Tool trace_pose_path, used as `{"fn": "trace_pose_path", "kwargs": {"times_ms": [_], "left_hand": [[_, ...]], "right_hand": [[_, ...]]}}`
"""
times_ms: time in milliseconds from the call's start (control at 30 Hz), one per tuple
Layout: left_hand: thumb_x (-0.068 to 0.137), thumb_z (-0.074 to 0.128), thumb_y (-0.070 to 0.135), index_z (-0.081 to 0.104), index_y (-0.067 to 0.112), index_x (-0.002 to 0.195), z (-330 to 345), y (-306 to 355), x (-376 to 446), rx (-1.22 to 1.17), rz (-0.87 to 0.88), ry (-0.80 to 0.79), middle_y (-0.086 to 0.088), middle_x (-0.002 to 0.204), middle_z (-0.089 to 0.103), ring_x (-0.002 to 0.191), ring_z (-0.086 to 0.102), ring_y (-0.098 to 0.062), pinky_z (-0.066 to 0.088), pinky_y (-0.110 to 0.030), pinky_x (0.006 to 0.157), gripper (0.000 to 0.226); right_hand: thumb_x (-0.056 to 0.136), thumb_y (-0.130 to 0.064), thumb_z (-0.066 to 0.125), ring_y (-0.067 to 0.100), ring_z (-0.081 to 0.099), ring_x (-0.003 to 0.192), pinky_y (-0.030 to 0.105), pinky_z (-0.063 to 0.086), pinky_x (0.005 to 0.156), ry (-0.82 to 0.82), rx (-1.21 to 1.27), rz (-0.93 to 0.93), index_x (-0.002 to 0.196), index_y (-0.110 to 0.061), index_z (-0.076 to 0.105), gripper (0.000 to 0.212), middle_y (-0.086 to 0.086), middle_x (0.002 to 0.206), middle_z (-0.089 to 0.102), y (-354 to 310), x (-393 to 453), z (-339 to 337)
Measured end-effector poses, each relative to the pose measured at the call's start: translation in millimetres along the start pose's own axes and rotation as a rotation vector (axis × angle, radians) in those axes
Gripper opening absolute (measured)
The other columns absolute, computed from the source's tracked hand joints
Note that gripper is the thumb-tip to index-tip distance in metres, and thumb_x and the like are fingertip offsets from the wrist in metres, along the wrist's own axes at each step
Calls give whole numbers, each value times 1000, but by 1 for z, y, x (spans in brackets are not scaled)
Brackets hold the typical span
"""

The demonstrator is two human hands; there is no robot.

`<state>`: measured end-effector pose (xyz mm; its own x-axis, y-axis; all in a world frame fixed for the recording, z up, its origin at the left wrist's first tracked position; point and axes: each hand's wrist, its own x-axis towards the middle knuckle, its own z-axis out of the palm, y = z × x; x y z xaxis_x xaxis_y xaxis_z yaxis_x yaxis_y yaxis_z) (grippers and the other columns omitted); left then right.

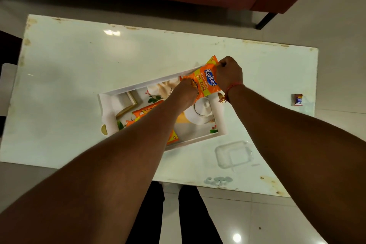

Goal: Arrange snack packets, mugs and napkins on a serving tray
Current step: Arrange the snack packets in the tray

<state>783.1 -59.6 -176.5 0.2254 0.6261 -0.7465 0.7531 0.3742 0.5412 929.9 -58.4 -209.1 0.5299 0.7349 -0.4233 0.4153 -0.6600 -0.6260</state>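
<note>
orange snack packets on a printed tray

an orange kurkure packet [204,81] is held tilted over the far right corner of a white picture-printed serving tray [219,123]. a second orange packet [144,114] lies flat inside the tray, partly hidden.

white table [79,69] bears tray [106,105], clear container [233,154]

Your arms: bare, no sleeves | your right wrist: thin red thread bracelet [232,88], frayed loose ends hanging | your legs: dark trousers [190,216]
</note>
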Motion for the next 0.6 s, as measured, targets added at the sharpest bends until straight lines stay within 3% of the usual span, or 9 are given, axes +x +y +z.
{"fn": "trace_pose_path", "kwargs": {"times_ms": [100,167,233,333,400,467,600], "left_hand": [[99,48,9,56,10,130,1,-6,3,-36,-9,6,-16,123,63,113,60,-31,47,-38,92,32],[97,49,6,53,14,134,-4,-13,2,-127,21,50,-14,128,62,112,60,-29,49,-40,91,38],[97,46,8,50,17,141,-15,-27,-3,-130,94,175,-10,142,55,125,55,-24,47,-40,103,45],[95,46,3,59,15,131,-34,-62,-15,-86,267,381,-6,139,58,129,53,-19,42,-40,111,40],[94,47,1,63,15,124,-45,-90,-25,-34,332,424,-4,131,63,123,57,-18,44,-36,108,36],[95,50,4,65,17,121,-50,-115,-36,69,370,404,-2,128,63,122,56,-16,42,-26,105,32],[95,52,9,65,18,124,-49,-144,-52,233,443,365,-1,130,61,123,53,-13,37,-18,101,33]], "right_hand": [[101,-23,44,14,56,88,12,37,57,1,-15,-22,108,-10,58,21,7,109,65,3,-4,-2],[101,-23,46,18,59,94,17,45,67,43,-29,-74,113,-9,56,21,9,114,64,4,-10,-7],[99,-21,49,23,58,105,25,47,85,168,-85,-194,116,-9,57,22,11,117,61,8,-26,-13],[95,-15,52,25,56,100,32,45,86,323,-79,-359,108,-8,59,17,12,110,59,19,-71,-6],[93,-13,53,27,58,92,36,46,82,224,-3,-345,100,-8,61,12,13,100,62,26,-109,15],[93,-16,57,26,60,87,38,47,80,16,-19,-273,101,-7,62,13,11,94,65,35,-149,42],[91,-27,63,38,58,94,43,44,85,-242,-225,-207,110,-4,60,29,16,103,66,45,-204,91]]}}
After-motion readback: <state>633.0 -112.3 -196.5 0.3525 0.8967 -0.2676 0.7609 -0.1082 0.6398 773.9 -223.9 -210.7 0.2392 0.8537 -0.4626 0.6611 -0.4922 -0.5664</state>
